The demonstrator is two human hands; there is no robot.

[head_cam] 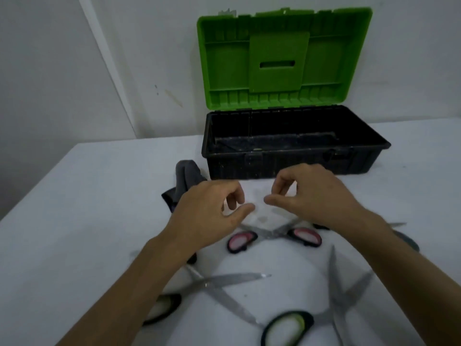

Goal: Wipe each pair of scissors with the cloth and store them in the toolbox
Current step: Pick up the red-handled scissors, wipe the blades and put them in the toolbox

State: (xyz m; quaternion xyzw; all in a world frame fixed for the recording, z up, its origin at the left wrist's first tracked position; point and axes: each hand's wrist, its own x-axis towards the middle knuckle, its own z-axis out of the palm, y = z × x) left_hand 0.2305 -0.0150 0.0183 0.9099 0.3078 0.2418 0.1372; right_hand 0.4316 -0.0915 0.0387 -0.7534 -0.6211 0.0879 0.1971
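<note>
Head view: both forearms reach in from the near edge over the white counter. Left hand and right hand hover side by side, fingers loosely curled, thumbs forward, holding nothing. Pink-handled scissors lie open just below the hands; green-handled scissors and another pair lie nearer. Grey cloth crumpled far-left of the left hand. Toolbox beyond, green lid raised.

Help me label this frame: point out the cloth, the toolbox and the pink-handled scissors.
cloth point(185, 182): head view, on its bunched grey folds.
toolbox point(287, 163): head view, on its black front wall.
pink-handled scissors point(305, 236): head view, on the right pink handle loop.
</note>
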